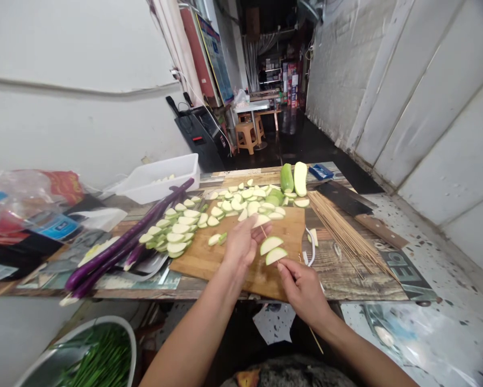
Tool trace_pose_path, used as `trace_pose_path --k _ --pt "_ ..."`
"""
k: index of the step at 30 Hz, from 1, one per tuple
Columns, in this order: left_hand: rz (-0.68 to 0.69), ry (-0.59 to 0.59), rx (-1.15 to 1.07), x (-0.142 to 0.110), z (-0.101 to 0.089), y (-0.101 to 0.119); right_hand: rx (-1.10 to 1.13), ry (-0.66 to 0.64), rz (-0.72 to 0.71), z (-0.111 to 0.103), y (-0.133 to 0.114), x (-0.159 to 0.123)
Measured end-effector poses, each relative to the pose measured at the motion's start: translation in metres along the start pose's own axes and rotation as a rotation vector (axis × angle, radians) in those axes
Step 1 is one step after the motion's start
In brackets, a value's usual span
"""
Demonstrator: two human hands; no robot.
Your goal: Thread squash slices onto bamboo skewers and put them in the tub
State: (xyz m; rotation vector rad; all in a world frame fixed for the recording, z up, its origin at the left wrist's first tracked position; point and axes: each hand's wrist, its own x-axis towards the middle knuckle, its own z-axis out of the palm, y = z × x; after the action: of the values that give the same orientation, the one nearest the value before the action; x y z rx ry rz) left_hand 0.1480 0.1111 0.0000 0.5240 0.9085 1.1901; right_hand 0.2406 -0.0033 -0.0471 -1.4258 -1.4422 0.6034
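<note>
My right hand (302, 287) pinches a thin bamboo skewer (316, 341) that carries two pale green zucchini slices (272, 249). My left hand (241, 242) holds another zucchini slice (261, 220) at the skewer's tip. Both hands hover over a wooden cutting board (209, 258). Many more cut slices (241, 201) lie across the board's far side and to its left.
Long purple eggplants (120, 244) lie left of the board. A bundle of bamboo skewers (342, 231) and a cleaver (354, 209) lie to the right. Two zucchini halves (293, 177) stand behind. A white tub (161, 177) sits at back left. A bowl of greens (92, 355) is below.
</note>
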Motion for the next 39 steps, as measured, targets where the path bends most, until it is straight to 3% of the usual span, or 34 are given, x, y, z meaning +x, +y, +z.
trace_pose_path --k 30,33,36,39 --pt "0.039 0.041 0.084 -0.006 0.003 -0.021 -0.01 0.029 0.018 0.008 0.001 0.02" --pt "0.045 -0.027 0.156 -0.005 -0.001 -0.022 -0.033 0.04 0.007 -0.001 0.004 0.016" --pt "0.254 -0.09 0.38 0.006 -0.011 -0.014 -0.054 0.111 0.047 -0.022 0.015 0.011" --pt "0.631 -0.16 0.905 0.025 -0.016 -0.003 -0.027 0.198 0.121 -0.042 0.03 0.008"
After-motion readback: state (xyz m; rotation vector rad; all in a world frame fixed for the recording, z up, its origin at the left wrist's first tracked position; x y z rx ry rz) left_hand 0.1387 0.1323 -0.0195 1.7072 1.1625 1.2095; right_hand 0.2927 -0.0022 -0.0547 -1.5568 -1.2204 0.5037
